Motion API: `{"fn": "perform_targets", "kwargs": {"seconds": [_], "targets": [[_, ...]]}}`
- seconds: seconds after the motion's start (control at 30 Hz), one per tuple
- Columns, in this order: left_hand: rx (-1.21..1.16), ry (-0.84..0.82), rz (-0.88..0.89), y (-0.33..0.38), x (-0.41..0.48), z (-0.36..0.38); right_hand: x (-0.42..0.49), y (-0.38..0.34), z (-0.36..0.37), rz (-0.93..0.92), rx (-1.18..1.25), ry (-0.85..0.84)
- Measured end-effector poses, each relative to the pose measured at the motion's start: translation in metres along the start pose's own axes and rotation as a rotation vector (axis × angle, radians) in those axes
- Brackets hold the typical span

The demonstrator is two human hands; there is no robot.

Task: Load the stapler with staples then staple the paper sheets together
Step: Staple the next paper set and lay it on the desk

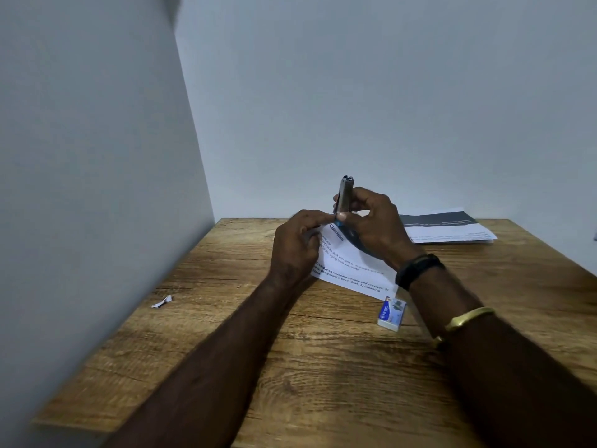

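Gripping the stapler [344, 197] upright in the right hand [374, 227] above the printed sheet [352, 270] — left hand [298, 247] pinching at its base; staple box [392, 313] lying nearer, on the wooden desk [323, 367].

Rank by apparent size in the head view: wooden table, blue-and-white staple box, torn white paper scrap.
1. Wooden table
2. Blue-and-white staple box
3. Torn white paper scrap, though it lies at a similar distance, so this ranking holds.
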State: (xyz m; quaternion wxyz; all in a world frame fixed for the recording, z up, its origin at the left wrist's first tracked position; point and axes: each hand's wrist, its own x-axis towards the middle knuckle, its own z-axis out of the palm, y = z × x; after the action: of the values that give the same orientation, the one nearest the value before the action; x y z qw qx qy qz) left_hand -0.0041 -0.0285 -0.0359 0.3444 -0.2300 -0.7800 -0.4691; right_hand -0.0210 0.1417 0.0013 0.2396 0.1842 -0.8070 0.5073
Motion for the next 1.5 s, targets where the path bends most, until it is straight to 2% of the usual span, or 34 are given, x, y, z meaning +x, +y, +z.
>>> {"fn": "perform_targets", "kwargs": {"seconds": [0.27,0.63,0.8,0.93,1.03,1.13,1.37,1.5], "targets": [[0.037,-0.007,0.012,0.002,-0.002,0.0,-0.001,-0.002,0.002,-0.003,-0.102,0.054],[-0.037,-0.005,-0.048,0.004,-0.003,-0.001,-0.002,-0.003,0.002,0.067,-0.092,0.109],[-0.134,-0.025,-0.227,0.003,-0.003,0.003,-0.003,-0.007,0.002,0.063,-0.04,0.139],[-0.177,0.023,-0.385,-0.001,0.0,0.005,-0.004,-0.013,0.001,0.088,-0.026,0.245],[-0.117,0.059,-0.43,-0.004,0.005,0.001,-0.004,-0.017,-0.004,0.165,-0.031,0.266],[-0.11,0.098,-0.432,-0.004,0.011,-0.002,-0.005,-0.021,-0.007,0.263,-0.24,0.16],[-0.254,0.284,-0.568,-0.005,0.022,0.001,-0.019,-0.03,0.001,0.475,-0.646,-0.251],[-0.356,0.315,-0.653,-0.01,0.025,0.001,-0.025,-0.029,0.007,0.479,-0.762,-0.326]]}}
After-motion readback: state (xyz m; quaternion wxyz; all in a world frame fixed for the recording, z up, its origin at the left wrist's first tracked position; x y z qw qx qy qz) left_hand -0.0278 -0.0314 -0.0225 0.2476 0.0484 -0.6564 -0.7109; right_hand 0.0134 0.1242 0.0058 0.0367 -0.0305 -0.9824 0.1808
